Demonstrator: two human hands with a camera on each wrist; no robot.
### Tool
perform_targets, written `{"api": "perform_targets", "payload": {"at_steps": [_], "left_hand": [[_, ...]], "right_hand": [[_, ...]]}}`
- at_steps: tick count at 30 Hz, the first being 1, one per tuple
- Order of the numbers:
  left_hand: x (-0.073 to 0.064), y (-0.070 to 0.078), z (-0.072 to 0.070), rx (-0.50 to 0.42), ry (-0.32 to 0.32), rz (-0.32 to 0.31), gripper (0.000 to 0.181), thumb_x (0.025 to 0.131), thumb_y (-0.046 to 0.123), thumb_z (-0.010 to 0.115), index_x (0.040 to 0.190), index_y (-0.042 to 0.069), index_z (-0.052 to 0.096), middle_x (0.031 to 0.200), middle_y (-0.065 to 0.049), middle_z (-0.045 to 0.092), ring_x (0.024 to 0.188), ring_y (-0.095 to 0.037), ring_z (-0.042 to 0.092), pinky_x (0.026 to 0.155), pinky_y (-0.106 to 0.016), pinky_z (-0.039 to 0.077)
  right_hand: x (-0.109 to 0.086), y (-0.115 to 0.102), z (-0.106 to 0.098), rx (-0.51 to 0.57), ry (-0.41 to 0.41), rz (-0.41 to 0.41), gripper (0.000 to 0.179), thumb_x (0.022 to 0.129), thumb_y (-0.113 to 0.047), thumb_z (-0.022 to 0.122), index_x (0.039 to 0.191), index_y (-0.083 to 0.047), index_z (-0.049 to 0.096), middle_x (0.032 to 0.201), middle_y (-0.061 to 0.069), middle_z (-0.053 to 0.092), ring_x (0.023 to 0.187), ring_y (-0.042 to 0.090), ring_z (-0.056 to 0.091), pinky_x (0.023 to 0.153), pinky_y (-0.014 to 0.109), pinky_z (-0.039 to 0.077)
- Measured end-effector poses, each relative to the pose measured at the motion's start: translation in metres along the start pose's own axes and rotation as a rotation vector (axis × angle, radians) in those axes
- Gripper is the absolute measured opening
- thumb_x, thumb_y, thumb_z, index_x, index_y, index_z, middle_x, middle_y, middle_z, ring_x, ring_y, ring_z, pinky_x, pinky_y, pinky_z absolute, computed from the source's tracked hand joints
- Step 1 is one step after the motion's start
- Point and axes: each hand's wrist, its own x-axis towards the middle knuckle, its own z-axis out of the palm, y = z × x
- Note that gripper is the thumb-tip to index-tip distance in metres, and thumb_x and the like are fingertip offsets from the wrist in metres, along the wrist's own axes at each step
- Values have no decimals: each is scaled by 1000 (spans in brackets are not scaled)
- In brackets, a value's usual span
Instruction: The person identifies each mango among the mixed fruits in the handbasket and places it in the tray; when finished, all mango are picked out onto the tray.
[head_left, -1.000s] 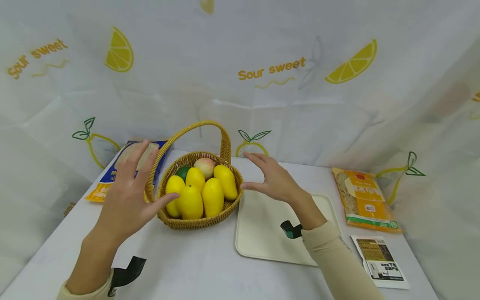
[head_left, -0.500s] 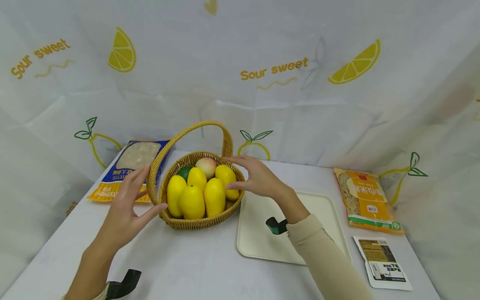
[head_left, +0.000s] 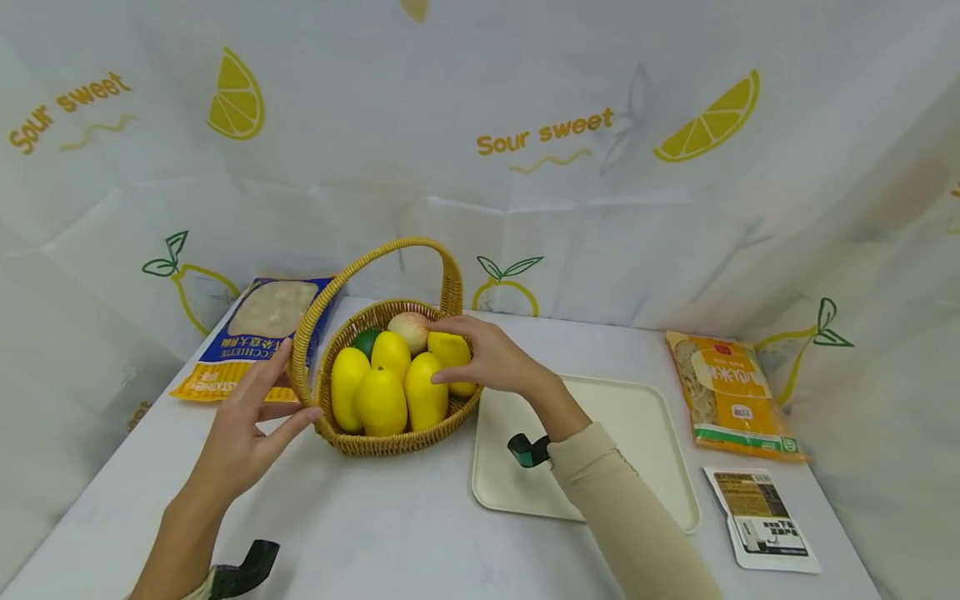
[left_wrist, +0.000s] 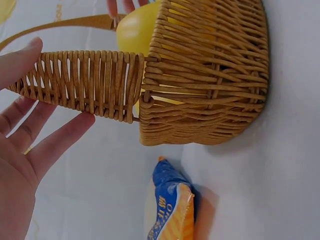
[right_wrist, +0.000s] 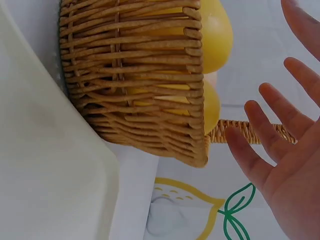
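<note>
A woven basket (head_left: 390, 446) with a tall arched handle (left_wrist: 90, 82) stands on the table. It holds several yellow mangoes (head_left: 381, 402), a pale pink peach (head_left: 409, 330) and a dark green fruit (head_left: 367, 340) partly hidden behind them. My left hand (head_left: 243, 433) pinches the lower left part of the handle, thumb on one side and fingertips on the other. My right hand (head_left: 498, 358) hovers over the basket's right side, fingers spread and holding nothing. In the head view it overlaps the rightmost mango (head_left: 450, 348); in the right wrist view its fingertips are beside the handle's far end.
A cream tray (head_left: 525, 487) lies right of the basket, under the right forearm. A blue and orange pasta bag (head_left: 255, 337) lies behind the left hand. At the right are an orange food bag (head_left: 731, 396) and a small white packet (head_left: 761, 521). A printed curtain (head_left: 420, 125) hangs behind.
My left hand has come in from in front of the handle to its lower left part and closed on it. The right hand has moved left, from the rim to over the mangoes.
</note>
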Motion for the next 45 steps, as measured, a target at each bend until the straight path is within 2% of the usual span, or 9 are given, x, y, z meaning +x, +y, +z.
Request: {"api": "perform_targets", "payload": {"at_steps": [3, 12, 19, 25, 29, 36, 40, 45], "left_hand": [[1, -1, -1, -8, -4, 5, 104, 71, -19, 80, 160, 8, 33, 128, 28, 44, 110, 16, 51, 82, -2, 54], [3, -1, -2, -21, -4, 13, 105, 70, -21, 80, 160, 7, 33, 130, 32, 44, 111, 15, 51, 83, -2, 54], [4, 2, -2, -58, 27, 14, 106, 67, -23, 80, 158, 8, 36, 129, 24, 51, 109, 10, 55, 83, -1, 53], [5, 2, -2, -64, 31, 22, 105, 67, -22, 80, 158, 7, 37, 127, 14, 55, 110, 10, 55, 83, 0, 52], [5, 1, -2, -70, 32, 23, 106, 66, -23, 80, 158, 7, 37, 125, 11, 56, 109, 9, 56, 83, -1, 53], [4, 2, -2, -53, 28, 18, 106, 67, -23, 80, 158, 7, 36, 125, 13, 55, 110, 11, 55, 84, 0, 52], [3, 2, -1, -68, 37, 6, 107, 66, -24, 79, 158, 8, 37, 124, 11, 57, 109, 9, 56, 83, 0, 52], [2, 2, 1, -71, 37, 8, 106, 66, -24, 80, 158, 8, 37, 121, 15, 55, 109, 10, 56, 82, 0, 52]], "right_hand": [[5, -2, 2, 6, -37, 16, 72, 84, -32, 84, 148, -15, 55, 152, 2, 54, 142, 27, 50, 122, 49, 42], [25, -12, -4, -54, -191, 125, 70, 85, -35, 83, 147, -18, 55, 155, 3, 50, 140, 28, 52, 118, 48, 46], [39, -17, -8, -90, -267, 145, 64, 86, -35, 83, 143, -20, 59, 152, -1, 55, 136, 27, 53, 117, 45, 47], [45, -20, -5, -87, -300, 172, 56, 85, -29, 84, 137, -19, 64, 145, -2, 61, 132, 26, 56, 114, 42, 49], [47, -22, -4, -85, -315, 198, 52, 84, -26, 85, 133, -18, 67, 141, -1, 63, 131, 25, 56, 114, 40, 49], [52, -23, 0, -84, -345, 205, 48, 83, -20, 86, 129, -18, 70, 139, 0, 64, 132, 27, 54, 115, 39, 47], [52, -22, 1, -86, -367, 194, 45, 84, -17, 85, 127, -19, 71, 139, -1, 64, 135, 23, 52, 120, 39, 43], [48, -21, 3, -74, -379, 185, 44, 87, -13, 81, 129, -18, 70, 139, -2, 65, 135, 20, 51, 123, 38, 41]]}}
